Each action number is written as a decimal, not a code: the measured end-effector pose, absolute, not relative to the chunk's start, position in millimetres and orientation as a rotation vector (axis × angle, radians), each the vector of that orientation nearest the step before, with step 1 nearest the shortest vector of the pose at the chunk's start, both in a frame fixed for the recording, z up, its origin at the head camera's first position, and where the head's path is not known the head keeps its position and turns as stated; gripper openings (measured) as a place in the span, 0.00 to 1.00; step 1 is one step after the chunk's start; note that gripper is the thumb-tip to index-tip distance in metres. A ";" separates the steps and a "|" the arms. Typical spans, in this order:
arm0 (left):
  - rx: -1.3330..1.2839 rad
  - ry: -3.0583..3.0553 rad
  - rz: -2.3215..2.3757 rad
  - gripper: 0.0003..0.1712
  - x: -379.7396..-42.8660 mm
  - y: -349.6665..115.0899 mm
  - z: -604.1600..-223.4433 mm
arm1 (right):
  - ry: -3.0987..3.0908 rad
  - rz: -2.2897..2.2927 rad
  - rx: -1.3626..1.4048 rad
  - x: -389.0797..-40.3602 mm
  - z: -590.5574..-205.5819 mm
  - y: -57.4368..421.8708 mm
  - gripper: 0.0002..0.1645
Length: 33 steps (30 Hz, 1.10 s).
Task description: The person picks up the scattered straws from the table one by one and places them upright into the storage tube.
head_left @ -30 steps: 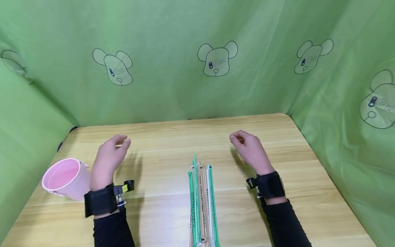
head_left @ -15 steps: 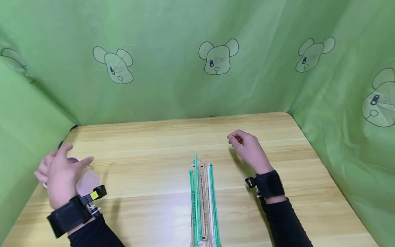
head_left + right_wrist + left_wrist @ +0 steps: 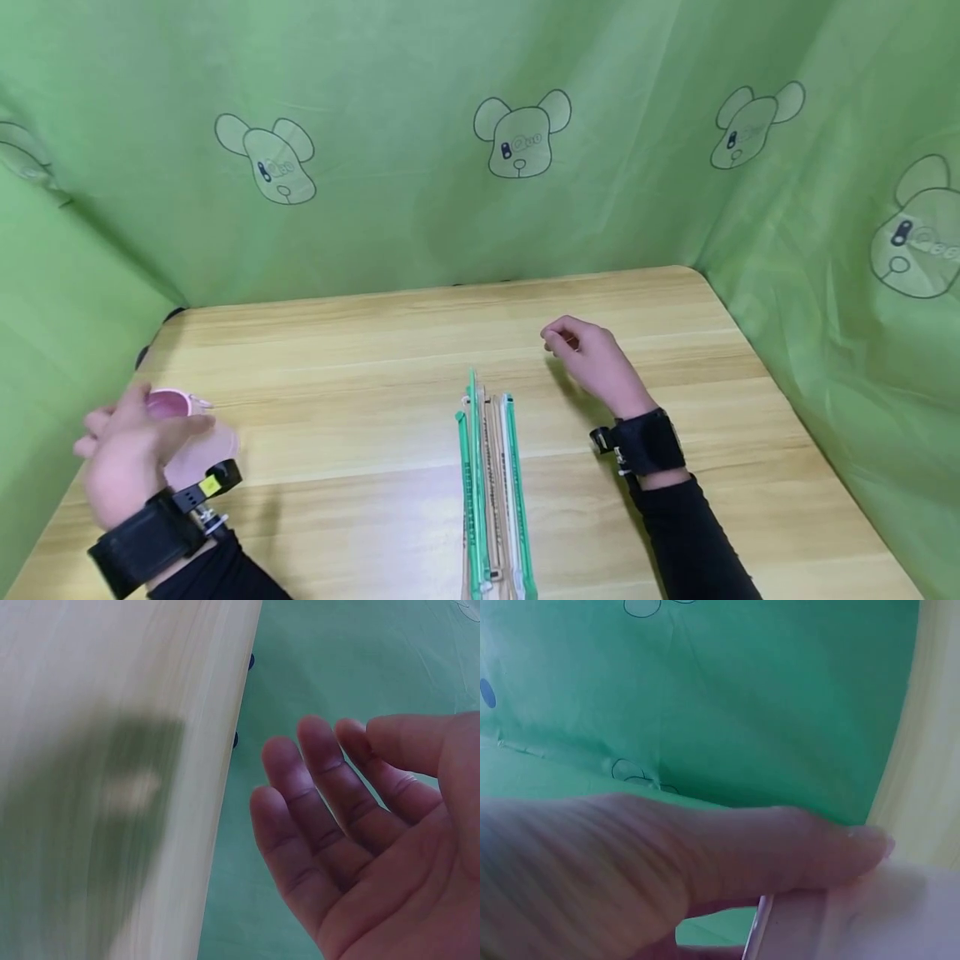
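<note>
At the table's left side stands a pink bucket (image 3: pixel 206 454), largely covered by my left hand (image 3: pixel 131 458). The left thumb (image 3: pixel 802 851) lies against the bucket's outer wall in the left wrist view. The other fingers reach across to the bucket's far left side, so the hand grips it near the rim; their tips are partly hidden. My right hand (image 3: pixel 596 358) hovers over the right half of the table, holding nothing. Its fingers (image 3: pixel 322 780) are loosely bent in the right wrist view. Between the hands lies a bundle of long, thin green, brown and white strips (image 3: pixel 491 492), resembling zippered pouches seen edge-on.
The wooden table (image 3: pixel 360 400) has a rounded far right corner. Green cloth (image 3: pixel 390 167) with bear-head outlines hangs behind it and along both sides, close to the bucket on the left.
My left hand has moved left and down onto the pink bucket and taken hold of it. The right hand has barely shifted, and the strips stay in place.
</note>
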<state>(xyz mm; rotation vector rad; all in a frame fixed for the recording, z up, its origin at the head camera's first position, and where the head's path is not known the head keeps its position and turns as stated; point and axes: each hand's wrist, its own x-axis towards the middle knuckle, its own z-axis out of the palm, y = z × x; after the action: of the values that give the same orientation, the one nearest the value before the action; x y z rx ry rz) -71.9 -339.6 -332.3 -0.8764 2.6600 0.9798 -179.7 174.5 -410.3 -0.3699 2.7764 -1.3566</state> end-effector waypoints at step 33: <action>0.136 3.085 1.276 0.55 -164.4 -142.9 -372.0 | 2.797 -1.324 -0.429 -179.8 -414.5 171.5 0.16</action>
<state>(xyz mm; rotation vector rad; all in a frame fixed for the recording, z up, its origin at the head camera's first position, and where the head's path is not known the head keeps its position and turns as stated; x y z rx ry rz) -164.4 -142.9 -372.0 0.1359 3.0849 1.2757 -179.8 171.5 -414.5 -0.4292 2.7973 -1.3242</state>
